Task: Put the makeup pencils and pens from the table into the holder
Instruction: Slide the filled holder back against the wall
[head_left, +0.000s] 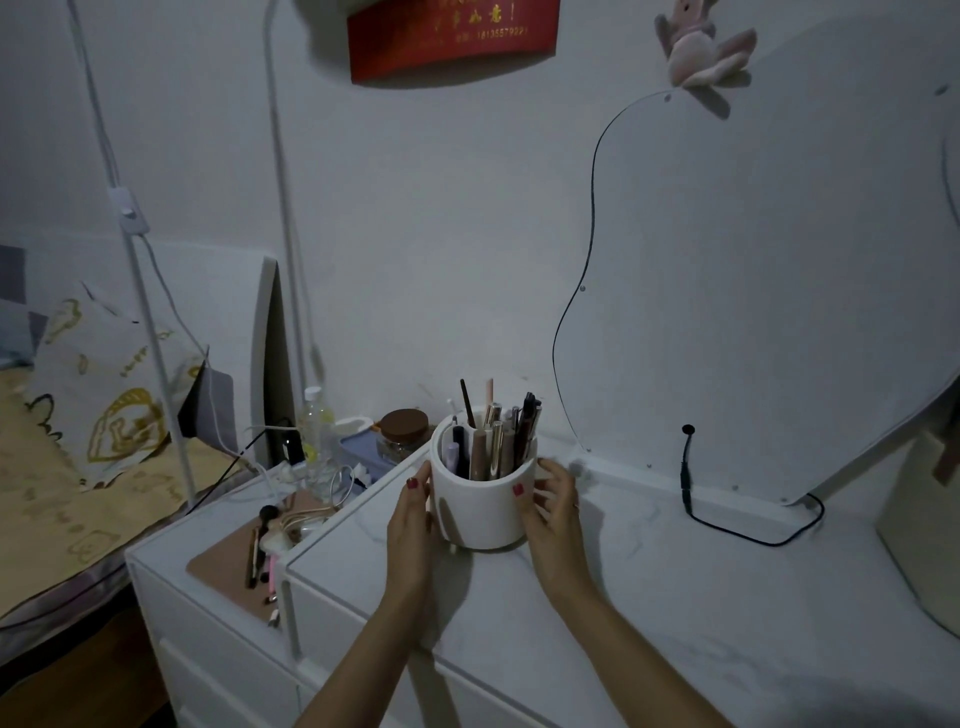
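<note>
Two bare forearms enter from the lower edge and reach forward over the white table. The left hand grips the left side of the white cylindrical holder, thumb on its front wall and fingers wrapped behind. The right hand grips the right side likewise, thumb on the front. The holder stands upright on the table between both hands, near the back edge. Makeup pencils and pens stand packed inside it, tips projecting above the rim. On the lower cabinet to the left, several loose pencils lie on a tan mat, with a clear bottle and a brown-lidded jar beyond. A curved mirror leans at the wall behind, a black cable trailing beneath it.
</note>
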